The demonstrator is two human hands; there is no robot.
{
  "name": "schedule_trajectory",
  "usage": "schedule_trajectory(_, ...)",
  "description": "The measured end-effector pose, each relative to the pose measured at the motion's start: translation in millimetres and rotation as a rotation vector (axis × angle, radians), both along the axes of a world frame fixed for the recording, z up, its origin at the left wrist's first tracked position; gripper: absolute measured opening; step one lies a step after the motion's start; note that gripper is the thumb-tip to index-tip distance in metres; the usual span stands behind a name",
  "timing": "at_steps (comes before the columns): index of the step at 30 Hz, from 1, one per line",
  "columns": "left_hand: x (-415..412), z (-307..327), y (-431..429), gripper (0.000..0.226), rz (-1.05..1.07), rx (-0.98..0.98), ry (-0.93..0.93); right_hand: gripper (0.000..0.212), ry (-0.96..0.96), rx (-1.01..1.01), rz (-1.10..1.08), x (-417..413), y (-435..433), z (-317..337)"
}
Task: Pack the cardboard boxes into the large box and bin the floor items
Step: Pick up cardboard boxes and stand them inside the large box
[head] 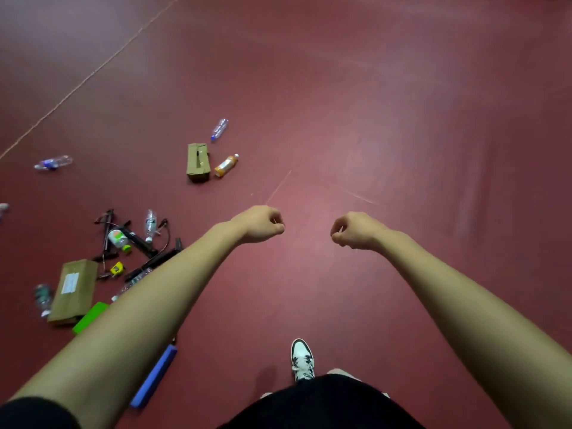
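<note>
2 brown cardboard boxes lie on the red floor: a small box with open flaps, and a flat labelled box. Plastic bottles lie scattered around them.

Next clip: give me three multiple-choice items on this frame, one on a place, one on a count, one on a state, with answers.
1. Where does the orange drink bottle lie?
A. beside the small cardboard box
B. on the green block
C. in a hand

2. How many cardboard boxes show on the floor?
A. one
B. two
C. four

3. What do the hands hold?
A. a bottle each
B. a box together
C. nothing

Answers:
1 A: the bottle lies just right of that box.
2 B: the small box and the labelled cardboard box.
3 C: left hand and right hand are curled, empty.
</note>
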State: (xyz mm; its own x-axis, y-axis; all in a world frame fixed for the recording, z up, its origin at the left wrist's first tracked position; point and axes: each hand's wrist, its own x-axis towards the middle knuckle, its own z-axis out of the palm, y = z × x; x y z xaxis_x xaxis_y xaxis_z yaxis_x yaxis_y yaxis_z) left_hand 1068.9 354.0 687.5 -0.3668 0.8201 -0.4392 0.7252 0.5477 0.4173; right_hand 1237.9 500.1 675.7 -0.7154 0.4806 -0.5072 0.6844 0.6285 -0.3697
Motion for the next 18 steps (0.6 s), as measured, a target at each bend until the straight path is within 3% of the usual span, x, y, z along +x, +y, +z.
schedule_trajectory(18,-329.7,-36.4,-35.3,0.021,0.504,0.007,-0.072,0.021,-0.034,-0.006,0.393,-400.0,34.4,-35.7)
